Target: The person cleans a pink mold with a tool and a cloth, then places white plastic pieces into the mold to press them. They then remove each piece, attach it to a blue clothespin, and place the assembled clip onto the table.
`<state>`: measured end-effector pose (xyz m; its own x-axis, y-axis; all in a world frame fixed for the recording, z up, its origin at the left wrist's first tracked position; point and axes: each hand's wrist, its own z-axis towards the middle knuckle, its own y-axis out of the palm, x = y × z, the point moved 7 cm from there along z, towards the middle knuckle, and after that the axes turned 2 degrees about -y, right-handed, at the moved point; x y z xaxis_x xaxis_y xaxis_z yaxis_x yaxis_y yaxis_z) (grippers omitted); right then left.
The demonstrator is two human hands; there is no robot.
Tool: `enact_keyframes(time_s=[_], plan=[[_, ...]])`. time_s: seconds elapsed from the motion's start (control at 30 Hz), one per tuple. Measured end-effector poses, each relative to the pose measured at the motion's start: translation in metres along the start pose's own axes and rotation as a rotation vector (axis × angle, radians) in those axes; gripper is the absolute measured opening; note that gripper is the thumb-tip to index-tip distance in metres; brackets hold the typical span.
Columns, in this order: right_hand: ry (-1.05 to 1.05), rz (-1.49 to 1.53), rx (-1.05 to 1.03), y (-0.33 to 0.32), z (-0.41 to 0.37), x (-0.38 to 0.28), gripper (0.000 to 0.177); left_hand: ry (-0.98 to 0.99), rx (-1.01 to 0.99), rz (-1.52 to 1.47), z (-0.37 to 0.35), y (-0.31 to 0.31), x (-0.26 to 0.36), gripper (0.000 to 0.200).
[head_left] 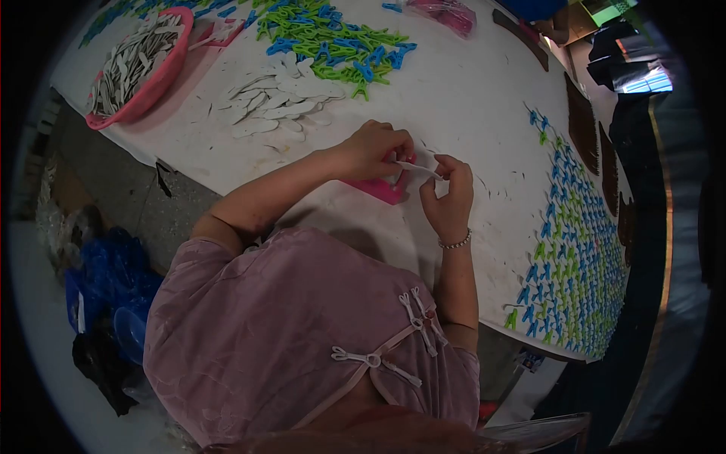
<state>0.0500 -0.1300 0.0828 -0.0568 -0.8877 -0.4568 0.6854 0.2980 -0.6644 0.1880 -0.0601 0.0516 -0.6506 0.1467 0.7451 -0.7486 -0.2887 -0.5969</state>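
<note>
My left hand (380, 151) is closed at a pink block-like holder (387, 188) on the white table, its fingers at one end of a thin white strip (420, 169). The fingers of my right hand (451, 188) pinch the other end of that strip, just right of the holder. Behind my left hand lies a loose pile of flat white pieces (276, 102). Green and blue clips (333, 41) are heaped beyond the pile.
A pink basin (151, 94) of white and grey flat pieces stands at the back left of the table (484, 83). Rows of blue and green clips (575, 257) cover its right side. A plastic-wrapped pink bundle (446, 13) lies at the back.
</note>
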Motion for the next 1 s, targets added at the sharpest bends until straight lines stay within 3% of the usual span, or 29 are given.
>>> enact_keyframes(time_s=[0.07, 0.17, 0.23, 0.3, 0.33, 0.4, 0.53, 0.6, 0.8, 0.97, 1.0], plan=[[-0.03, -0.001, 0.005, -0.007, 0.005, -0.007, 0.039, -0.04, -0.049, -0.039, 0.005, 0.005, 0.002, 0.026], [-0.048, 0.006, -0.025, -0.011, 0.013, -0.016, 0.04, 0.049, -0.026, -0.059, 0.005, 0.009, 0.008, 0.027], [-0.048, 0.006, -0.059, -0.012, 0.025, -0.019, 0.04, 0.073, 0.056, -0.032, 0.007, 0.004, 0.01, 0.025], [0.14, 0.323, -0.132, -0.007, 0.039, -0.009, 0.036, 0.029, 0.111, -0.163, 0.009, -0.009, -0.002, 0.027], [0.135, 0.313, -0.129, -0.005, 0.047, -0.002, 0.036, -0.025, 0.156, -0.297, 0.007, -0.017, -0.011, 0.03], [0.245, 0.345, -0.297, 0.021, 0.062, 0.032, 0.029, -0.012, 0.233, -0.287, 0.002, -0.035, -0.015, 0.03], [0.204, -0.025, -0.518, 0.089, 0.092, 0.085, 0.022, -0.052, 0.336, -0.357, -0.006, -0.049, -0.03, 0.033], [0.075, -0.09, -0.466, 0.123, 0.107, 0.106, 0.026, -0.086, 0.346, -0.387, -0.007, -0.052, -0.033, 0.034], [0.099, -0.193, -0.399, 0.16, 0.131, 0.101, 0.021, -0.119, 0.347, -0.476, -0.01, -0.056, -0.043, 0.036], [0.054, -0.102, -0.355, 0.13, 0.116, 0.096, 0.016, -0.311, 0.263, -0.697, -0.011, -0.051, -0.055, 0.04], [0.163, 0.031, -0.328, 0.112, 0.111, 0.093, 0.015, -0.345, 0.222, -0.808, -0.011, -0.047, -0.06, 0.041]])
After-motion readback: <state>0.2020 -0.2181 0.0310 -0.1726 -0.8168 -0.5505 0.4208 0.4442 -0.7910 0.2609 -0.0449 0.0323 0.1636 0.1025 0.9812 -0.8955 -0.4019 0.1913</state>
